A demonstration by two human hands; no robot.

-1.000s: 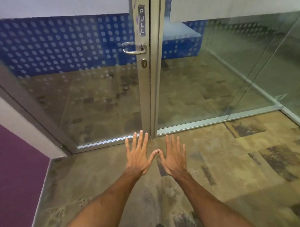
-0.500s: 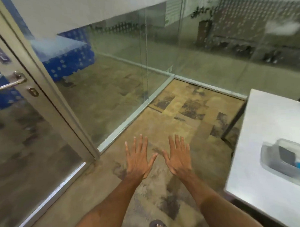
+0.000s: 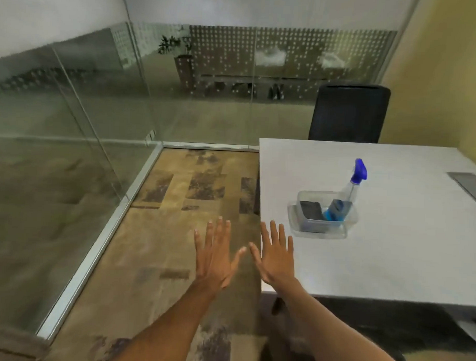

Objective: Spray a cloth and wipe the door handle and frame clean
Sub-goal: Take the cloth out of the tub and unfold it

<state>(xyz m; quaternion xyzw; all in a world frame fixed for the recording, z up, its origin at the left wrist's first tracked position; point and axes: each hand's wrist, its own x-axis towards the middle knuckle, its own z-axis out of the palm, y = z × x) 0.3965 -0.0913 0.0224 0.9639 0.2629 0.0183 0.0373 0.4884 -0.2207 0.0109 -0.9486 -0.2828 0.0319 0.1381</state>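
Right of the right hand (image 3: 277,257) lies the table (image 3: 391,253); ahead on it sits a tub (image 3: 322,214) — spray bottle (image 3: 350,189) and cloth (image 3: 310,210) inside. Chair (image 3: 349,114) behind — glass wall (image 3: 56,160) left of the left hand (image 3: 215,258).

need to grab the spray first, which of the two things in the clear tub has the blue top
The spray bottle, leaning at the right end of the clear tub with its blue trigger head sticking out. The dark folded cloth lies flat at the left.

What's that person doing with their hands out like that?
Nothing is being held yet. The left hand and right hand are both spread flat and empty, near the corner of a white table. On the table sits a clear plastic tub with a blue-topped spray bottle and a dark cloth inside. The cleaning hasn't started.
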